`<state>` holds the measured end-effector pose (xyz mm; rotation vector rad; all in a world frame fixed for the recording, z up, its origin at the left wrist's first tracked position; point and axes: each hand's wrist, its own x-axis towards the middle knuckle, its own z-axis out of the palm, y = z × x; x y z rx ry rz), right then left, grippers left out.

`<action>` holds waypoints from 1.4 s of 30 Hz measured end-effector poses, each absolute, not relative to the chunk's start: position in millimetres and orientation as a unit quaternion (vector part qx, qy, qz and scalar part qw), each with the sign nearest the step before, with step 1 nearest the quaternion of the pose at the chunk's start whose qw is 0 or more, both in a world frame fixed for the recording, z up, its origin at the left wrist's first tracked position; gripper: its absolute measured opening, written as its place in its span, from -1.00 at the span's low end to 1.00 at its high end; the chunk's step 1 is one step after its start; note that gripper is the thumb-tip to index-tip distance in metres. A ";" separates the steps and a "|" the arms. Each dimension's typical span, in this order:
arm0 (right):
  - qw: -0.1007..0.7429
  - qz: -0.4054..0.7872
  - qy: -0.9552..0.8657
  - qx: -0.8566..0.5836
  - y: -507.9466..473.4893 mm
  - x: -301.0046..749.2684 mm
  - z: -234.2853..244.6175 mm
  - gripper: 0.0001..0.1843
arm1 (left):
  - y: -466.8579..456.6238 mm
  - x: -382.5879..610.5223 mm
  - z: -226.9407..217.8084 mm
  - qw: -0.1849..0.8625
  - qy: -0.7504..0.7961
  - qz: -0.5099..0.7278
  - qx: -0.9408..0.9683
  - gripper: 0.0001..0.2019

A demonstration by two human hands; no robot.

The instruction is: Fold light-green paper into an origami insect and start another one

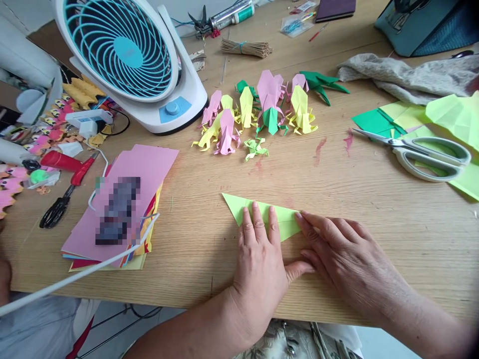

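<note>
Both hands lie flat on a folded light green paper point(262, 212) near the front edge of the wooden table point(374, 209). The left hand point(260, 259) presses its spread fingers onto the paper's middle. The right hand point(342, 257), fingers together, touches the paper's right end with its fingertips. Behind sit folded paper figures point(258, 112), a fan point(127, 55), scissors point(422, 152) and a stack of coloured sheets point(127, 199).

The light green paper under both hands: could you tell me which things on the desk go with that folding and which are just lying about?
In hand:
light green paper, pressed flat by left hand and right hand.

Lying about:
folded paper figures
grey scissors
paper stack
fan
grey cloth
bundle of sticks
</note>
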<state>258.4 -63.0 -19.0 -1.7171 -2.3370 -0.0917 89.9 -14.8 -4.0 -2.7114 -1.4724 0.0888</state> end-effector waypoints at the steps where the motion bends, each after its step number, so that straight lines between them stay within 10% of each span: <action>1: 0.119 -0.032 -0.800 -0.587 -63.0 258.4 -18.8 -0.46 | -13.9 90.8 -3.9 0.025 -0.482 0.028 -0.875 0.07; 42: 0.106 -0.042 -0.725 -0.679 -58.4 208.1 -6.8 -0.31 | 4.8 10.1 -12.2 0.018 -0.421 0.019 -0.907 -0.21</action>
